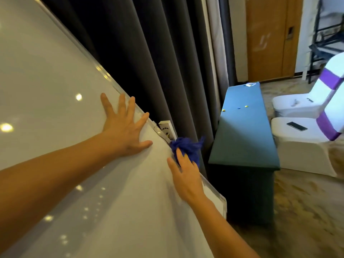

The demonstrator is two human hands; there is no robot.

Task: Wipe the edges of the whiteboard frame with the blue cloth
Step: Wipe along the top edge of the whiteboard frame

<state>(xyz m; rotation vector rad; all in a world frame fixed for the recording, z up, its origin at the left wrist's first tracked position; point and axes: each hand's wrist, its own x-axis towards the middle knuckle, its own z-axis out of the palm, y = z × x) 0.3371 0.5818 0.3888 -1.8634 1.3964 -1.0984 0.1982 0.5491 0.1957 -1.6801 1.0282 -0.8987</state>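
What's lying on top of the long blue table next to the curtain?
On the blue table lie a few small yellow and blue bits mid-surface and a small white item at its far end, too small to identify. Nothing else shows.

I see a long teal-covered tabletop (243,131) against the dark curtain, standing on patterned floor (305,211). On it: two small yellow bits (246,106), one blue bit (238,108), and a pale packet (250,84) at the far end. Can't tell what they are. White covered chair seat (296,135) beside it carries a dark phone (296,126).
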